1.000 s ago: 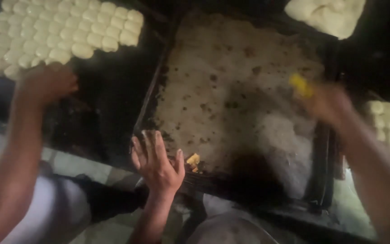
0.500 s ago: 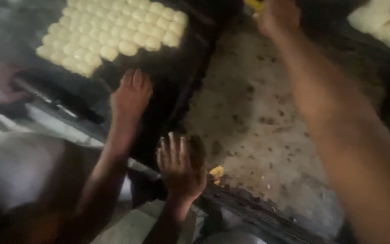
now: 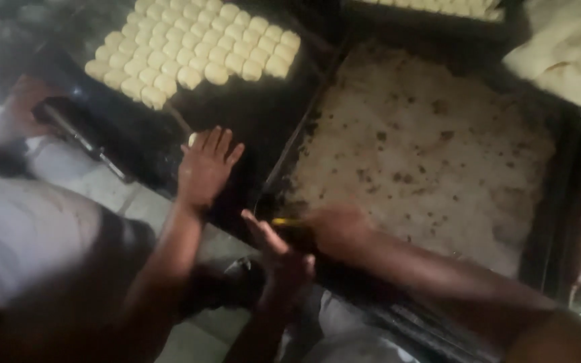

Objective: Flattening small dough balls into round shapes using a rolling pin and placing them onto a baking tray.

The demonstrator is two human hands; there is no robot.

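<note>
Two hands meet at the near left corner of a big dark tray [image 3: 551, 222]. The right hand [image 3: 337, 232] is blurry, but it is curled around a small yellow thing [image 3: 282, 222] right at the tray's edge. The left hand [image 3: 280, 259] sits just beside it, wide open with fingers straight, holding nothing. A dry, spotty white crust [image 3: 438, 154] covers the tray. To the left, another person's hand [image 3: 204, 168] lies flat and open on a second black tray [image 3: 257, 114]. Rows of little pale dough balls [image 3: 196, 50] fill its far end. A soft pale dough heap [image 3: 566, 54] lies at the far right.
</note>
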